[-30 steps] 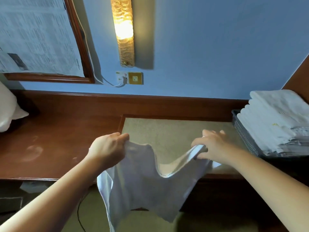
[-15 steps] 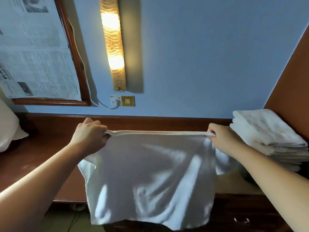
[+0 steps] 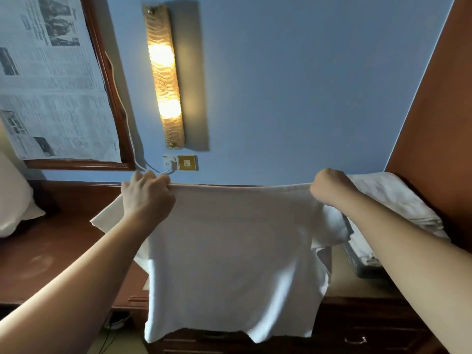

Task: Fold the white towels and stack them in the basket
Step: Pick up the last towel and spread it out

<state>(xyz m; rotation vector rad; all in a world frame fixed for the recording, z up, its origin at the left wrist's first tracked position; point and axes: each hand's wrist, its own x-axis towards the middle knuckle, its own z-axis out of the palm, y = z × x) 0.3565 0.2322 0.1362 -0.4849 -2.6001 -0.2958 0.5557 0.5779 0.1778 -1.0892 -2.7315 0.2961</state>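
A white towel [image 3: 229, 256] hangs spread in the air above the wooden desk, its top edge pulled taut. My left hand [image 3: 145, 198] grips the top left corner and my right hand [image 3: 329, 187] grips the top right corner. Loose cloth trails out past both hands. At the far right, a stack of folded white towels [image 3: 388, 198] fills a dark mesh basket [image 3: 353, 259], partly hidden behind my right forearm.
The brown desk [image 3: 63, 238] runs along a blue wall, with drawers [image 3: 355, 339] below. A white pillow [image 3: 15, 195] lies at the left. A lit wall lamp [image 3: 164, 80], a socket with a cable [image 3: 178, 162] and a framed newspaper [image 3: 51, 80] hang above.
Both hands have lifted the towel from a sagging bunch low over the desk and pulled it out flat and taut. The view has tilted upward.
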